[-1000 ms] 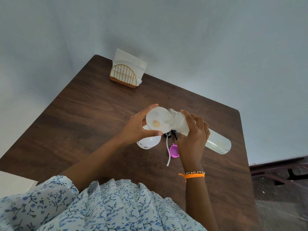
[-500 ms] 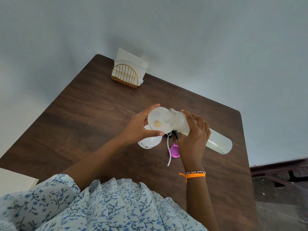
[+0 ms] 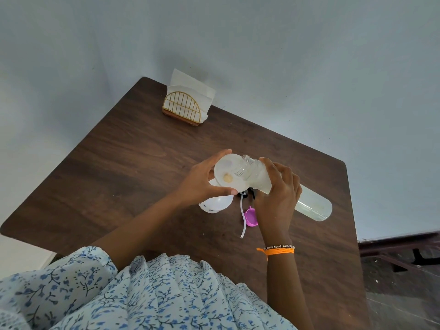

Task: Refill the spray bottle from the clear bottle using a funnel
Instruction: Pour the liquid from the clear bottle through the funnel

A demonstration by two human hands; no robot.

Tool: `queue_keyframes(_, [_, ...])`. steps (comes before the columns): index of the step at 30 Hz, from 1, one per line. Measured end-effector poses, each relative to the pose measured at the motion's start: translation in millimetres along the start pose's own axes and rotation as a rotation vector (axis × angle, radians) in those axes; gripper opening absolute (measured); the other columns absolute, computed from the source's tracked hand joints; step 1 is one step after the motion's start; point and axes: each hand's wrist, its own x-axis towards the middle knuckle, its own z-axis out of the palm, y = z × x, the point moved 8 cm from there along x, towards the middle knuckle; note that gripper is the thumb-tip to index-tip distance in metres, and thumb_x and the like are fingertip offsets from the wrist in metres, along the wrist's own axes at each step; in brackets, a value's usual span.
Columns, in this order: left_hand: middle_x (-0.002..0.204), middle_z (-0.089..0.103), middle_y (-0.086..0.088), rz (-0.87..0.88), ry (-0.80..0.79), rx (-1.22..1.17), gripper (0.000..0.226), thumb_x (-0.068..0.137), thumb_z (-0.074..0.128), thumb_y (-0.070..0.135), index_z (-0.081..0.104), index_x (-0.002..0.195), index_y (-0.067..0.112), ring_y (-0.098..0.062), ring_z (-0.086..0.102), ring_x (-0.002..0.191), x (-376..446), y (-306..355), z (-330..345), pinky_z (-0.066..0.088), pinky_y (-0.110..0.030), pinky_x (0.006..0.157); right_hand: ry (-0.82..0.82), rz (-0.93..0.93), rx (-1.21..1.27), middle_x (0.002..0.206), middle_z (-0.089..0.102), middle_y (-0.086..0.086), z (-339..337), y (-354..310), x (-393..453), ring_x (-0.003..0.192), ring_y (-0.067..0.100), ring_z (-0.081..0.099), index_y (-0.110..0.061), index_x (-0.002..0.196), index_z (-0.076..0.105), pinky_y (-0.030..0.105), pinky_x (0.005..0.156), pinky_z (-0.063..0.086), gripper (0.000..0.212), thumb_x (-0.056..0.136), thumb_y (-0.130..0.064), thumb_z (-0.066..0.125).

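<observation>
Clear bottle (image 3: 285, 191) tilted, gripped by right hand (image 3: 277, 198), mouth over funnel (image 3: 229, 173); left hand (image 3: 202, 184) pinches funnel rim. One pink cap (image 3: 251, 217). No readable labels.

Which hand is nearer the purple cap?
Right. The right hand is just beside the purple cap; the left hand is farther, holding the funnel.

Both bare forearms reach forward and converge. The left hand (image 3: 198, 184) curls thumb and fingers in a grip; the right hand (image 3: 277, 198), wrist banded orange, wraps its fingers likewise.
</observation>
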Motion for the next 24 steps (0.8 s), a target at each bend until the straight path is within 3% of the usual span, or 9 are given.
queue_keyframes(20, [0.145, 0.039, 0.006, -0.009, -0.005, 0.005, 0.089, 0.068, 0.081, 0.032, 0.029, 0.14, 0.033, -0.008, 0.041, 0.123, 1.3, -0.7, 0.6, 0.04, -0.028, 0.1, 0.0, -0.007, -0.01, 0.115, 0.06, 0.01, 1.4, 2.0, 2.4, 0.111, 0.031, 0.05, -0.018, 0.117, 0.06, 0.045, 0.098, 0.036, 0.062, 0.06, -0.004, 0.082])
queue_keyframes(24, [0.145, 0.038, 0.008, -0.009, -0.002, 0.006, 0.088, 0.068, 0.08, 0.032, 0.029, 0.14, 0.034, -0.006, 0.04, 0.121, 1.1, -0.3, -0.4, 0.039, -0.023, 0.098, 0.0, -0.005, -0.009, 0.115, 0.061, 0.01, 1.2, 0.2, 3.0, 0.111, 0.032, 0.05, -0.017, 0.116, 0.061, 0.046, 0.099, 0.037, 0.061, 0.061, -0.005, 0.082])
